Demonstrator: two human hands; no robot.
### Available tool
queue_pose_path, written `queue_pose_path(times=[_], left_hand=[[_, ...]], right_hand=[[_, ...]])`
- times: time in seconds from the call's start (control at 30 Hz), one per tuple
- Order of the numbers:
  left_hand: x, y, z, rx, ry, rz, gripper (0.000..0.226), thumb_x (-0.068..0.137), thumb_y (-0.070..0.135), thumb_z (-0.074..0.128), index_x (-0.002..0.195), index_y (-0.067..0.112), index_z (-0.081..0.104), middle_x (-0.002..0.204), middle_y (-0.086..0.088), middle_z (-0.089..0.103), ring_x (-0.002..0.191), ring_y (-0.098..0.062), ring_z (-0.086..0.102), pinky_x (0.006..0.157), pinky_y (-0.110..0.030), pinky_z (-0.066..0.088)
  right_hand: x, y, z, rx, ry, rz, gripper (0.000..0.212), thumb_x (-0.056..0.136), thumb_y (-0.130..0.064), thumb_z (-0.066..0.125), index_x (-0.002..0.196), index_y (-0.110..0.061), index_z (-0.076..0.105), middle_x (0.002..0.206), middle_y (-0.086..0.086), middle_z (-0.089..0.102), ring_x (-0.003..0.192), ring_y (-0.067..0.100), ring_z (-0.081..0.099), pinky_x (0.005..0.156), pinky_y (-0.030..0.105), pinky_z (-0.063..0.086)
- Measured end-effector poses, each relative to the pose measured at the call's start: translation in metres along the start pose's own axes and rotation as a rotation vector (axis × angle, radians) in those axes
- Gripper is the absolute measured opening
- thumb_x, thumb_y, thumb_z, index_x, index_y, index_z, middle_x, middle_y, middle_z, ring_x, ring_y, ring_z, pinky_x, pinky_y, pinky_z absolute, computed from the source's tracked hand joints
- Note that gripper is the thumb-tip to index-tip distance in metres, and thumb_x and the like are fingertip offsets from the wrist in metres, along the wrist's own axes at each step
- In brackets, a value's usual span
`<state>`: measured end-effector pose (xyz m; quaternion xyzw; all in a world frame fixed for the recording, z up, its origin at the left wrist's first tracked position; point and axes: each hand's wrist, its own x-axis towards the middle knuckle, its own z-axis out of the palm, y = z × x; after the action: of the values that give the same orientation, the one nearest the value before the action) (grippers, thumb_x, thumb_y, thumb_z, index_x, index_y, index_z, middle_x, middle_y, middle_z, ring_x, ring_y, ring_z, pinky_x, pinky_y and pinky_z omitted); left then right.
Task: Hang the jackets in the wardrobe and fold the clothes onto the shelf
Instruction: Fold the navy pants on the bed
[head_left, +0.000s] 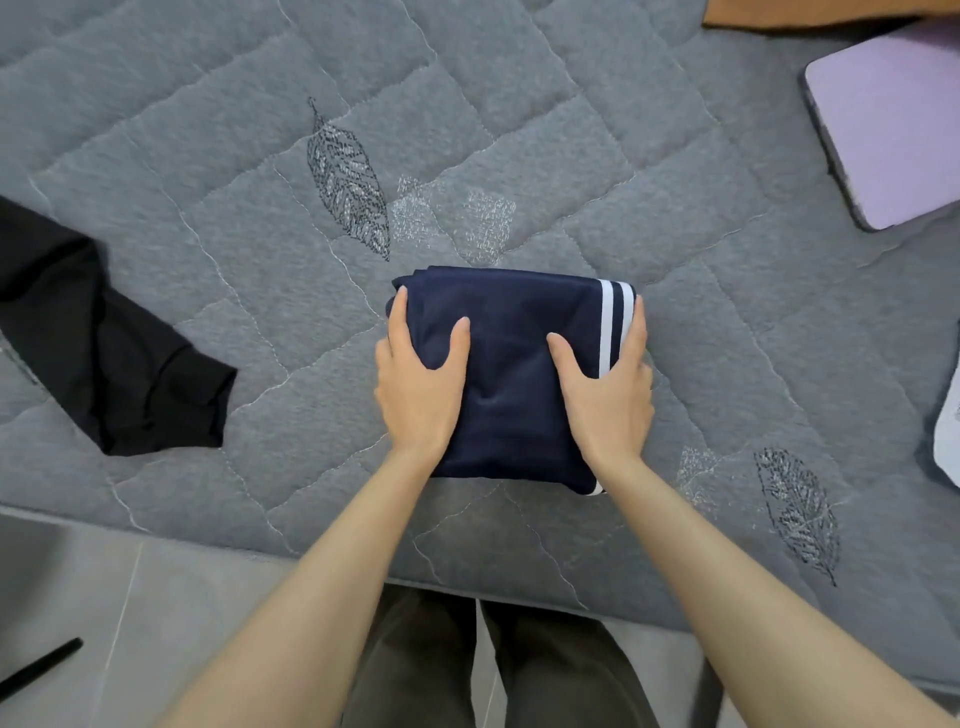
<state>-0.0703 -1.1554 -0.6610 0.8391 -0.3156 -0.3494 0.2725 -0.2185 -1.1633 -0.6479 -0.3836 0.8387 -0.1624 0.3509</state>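
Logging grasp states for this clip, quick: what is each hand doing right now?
Left hand: grips the left edge of the folded navy garment, thumb on top.
Right hand: grips its right, striped edge, thumb on top.

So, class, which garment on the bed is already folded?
The navy garment with white stripes, gripped between the left hand and right hand, is a neat folded rectangle. The black garment to its left lies loose and crumpled.

Grey quilted mattress (208, 130) — 1 lilac tablet (893, 130) at far right
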Motion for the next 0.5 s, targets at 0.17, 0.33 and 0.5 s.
queue_pose_path(times=[0.17,0.33,0.5], left_hand=[[0.002,-0.002,0.005,0.087,-0.038,0.047,0.067,0.088,0.063,0.047,0.144,0.053,0.012,0.124,-0.008,0.061,0.112,-0.035,0.056,0.097,-0.041,0.038],[-0.007,0.000,-0.020,-0.030,-0.083,0.075,0.053,0.096,0.053,0.041,0.142,0.055,0.015,0.138,0.001,0.054,0.117,-0.031,0.054,0.095,-0.037,0.038],[-0.036,0.012,-0.071,-0.133,-0.036,0.096,0.044,0.098,0.051,0.037,0.136,0.059,0.017,0.141,0.012,0.048,0.119,-0.022,0.053,0.090,-0.029,0.035]], right_hand=[[0.004,0.005,0.009,0.034,0.032,-0.055,0.090,0.074,-0.073,0.058,0.144,-0.053,0.006,0.134,-0.007,0.057,0.119,0.030,0.053,0.093,0.034,0.037],[-0.004,-0.005,-0.007,0.120,-0.018,-0.079,0.086,0.072,-0.070,0.062,0.142,-0.056,0.014,0.139,-0.020,0.049,0.127,0.021,0.045,0.091,0.024,0.028],[-0.042,-0.030,-0.042,0.133,-0.093,-0.164,0.081,0.074,-0.068,0.062,0.141,-0.054,0.019,0.138,-0.022,0.049,0.127,0.017,0.046,0.092,0.024,0.030]])
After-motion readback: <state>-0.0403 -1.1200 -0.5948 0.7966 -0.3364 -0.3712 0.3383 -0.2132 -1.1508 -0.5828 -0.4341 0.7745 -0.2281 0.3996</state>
